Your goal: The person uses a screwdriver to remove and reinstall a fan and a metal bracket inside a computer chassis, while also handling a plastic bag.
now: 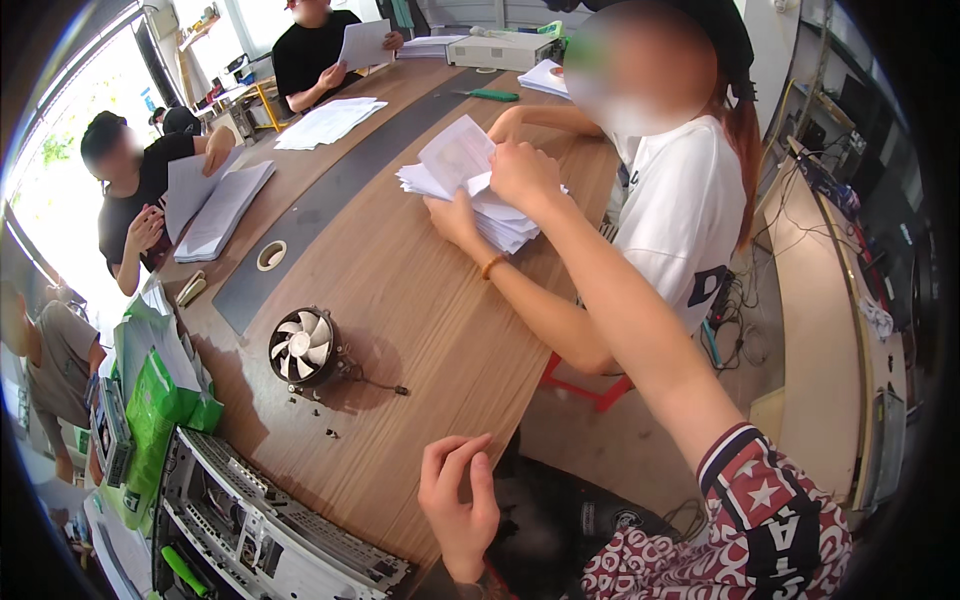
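While the person's left hand [460,505] hangs at six o'clock by the table edge, fingers loosely curled around nothing visible, the right hand [525,175] reaches to the loose stack of printer paper [508,228] at twelve o'clock from the middle of the view. Its fingers bend over the stack's one-o'clock edge; whether they pinch a sheet or only rest on it, the view from behind the knuckles does not quite show. A co-worker in a white T-shirt [680,205] sits at two o'clock, and that co-worker's hand [455,218] supports the pile from its seven-o'clock side.

Each sheet should be light and limp, quick to bend, crease or slide over its neighbours; the whole stack likely has modest weight and splays readily, as its ragged edges suggest. A single sheet is best taken near a corner between thumb and fingertip, the pile by two opposite edges with flat fingers. On the wood-grain table [450,350], a cooling fan [303,345] with pale blades lies well apart, between eight and nine o'clock.
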Tool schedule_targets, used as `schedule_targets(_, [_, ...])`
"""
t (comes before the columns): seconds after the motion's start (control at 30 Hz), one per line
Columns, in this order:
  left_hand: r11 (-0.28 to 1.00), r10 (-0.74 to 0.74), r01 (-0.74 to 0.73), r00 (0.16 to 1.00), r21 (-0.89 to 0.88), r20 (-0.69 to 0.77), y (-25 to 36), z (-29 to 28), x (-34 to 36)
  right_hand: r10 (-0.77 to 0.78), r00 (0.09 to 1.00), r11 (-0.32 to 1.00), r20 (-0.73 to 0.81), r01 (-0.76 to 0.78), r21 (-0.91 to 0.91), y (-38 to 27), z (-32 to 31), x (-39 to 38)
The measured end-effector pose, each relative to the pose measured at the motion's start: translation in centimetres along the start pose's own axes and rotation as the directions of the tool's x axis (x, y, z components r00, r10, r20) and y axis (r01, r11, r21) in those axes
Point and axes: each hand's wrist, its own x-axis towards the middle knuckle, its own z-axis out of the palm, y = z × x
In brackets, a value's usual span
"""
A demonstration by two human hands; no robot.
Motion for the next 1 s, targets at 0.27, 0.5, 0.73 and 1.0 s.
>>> schedule_targets(0.27, [1.0,0.028,-0.028,1.0,-0.005,-0.01,-0.1,-0.2,-0.1,-0.138,0.979,0.989,0.148,0.129,0.074,1.6,3.0,-0.2])
schedule_targets(0.5, [1.0,0.006,-0.006,1.0,0.003,-0.006,-0.2,0.0,-0.1,-0.162,0.985,0.987,0.058,0.16,0.029,1.5,3.8,0.1])
schedule_targets(0.73, [1.0,0.012,-0.012,1.0,0.024,-0.003,0.1,0.1,0.0,-0.054,0.983,0.977,-0.174,0.088,0.193,0.5,1.6,0.8])
schedule_targets(1.0, [0.997,0.024,-0.024,1.0,0.067,0.001,0.2,0.0,-0.1,-0.274,0.722,0.732,-0.635,0.585,0.35,-3.7,1.3,-3.6])
